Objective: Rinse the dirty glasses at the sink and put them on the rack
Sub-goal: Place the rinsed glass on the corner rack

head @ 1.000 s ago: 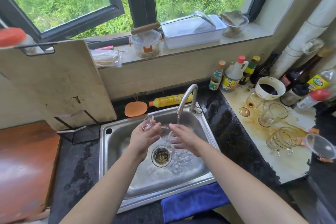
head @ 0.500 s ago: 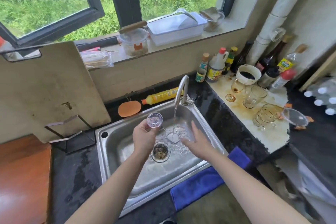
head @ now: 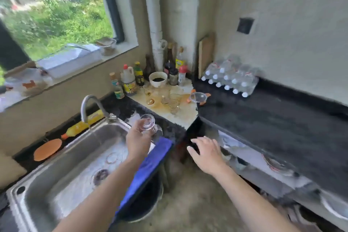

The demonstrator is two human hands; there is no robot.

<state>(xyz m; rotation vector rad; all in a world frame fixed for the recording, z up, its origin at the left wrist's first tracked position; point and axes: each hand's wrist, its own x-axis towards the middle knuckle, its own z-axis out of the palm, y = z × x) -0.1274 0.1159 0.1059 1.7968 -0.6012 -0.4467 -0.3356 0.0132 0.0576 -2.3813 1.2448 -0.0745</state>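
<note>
Bright daylight from window (head: 56, 15) upper left; whole frame motion-blurred, smeared worst left of window; wide-angle bending at edges; counter right of window dim.

1. General: motion smear softens every edge in the view.
2. Glass (head: 147, 124): base covered by the fingers of the left hand (head: 138, 142); contents cannot be told.
3. Sink (head: 47, 184): near corner cut off by the left and bottom edges.
4. Blue cloth (head: 150, 160): lower end hidden behind the left forearm (head: 105, 194).
5. Bucket (head: 145, 207): top covered by the cloth.
6. Dirty glasses (head: 174, 104): overlapping and blurred; count cannot be told.
7. Bottles (head: 129, 81): labels unreadable.
8. Shelf (head: 273, 164): contents too blurred to identify.
</note>
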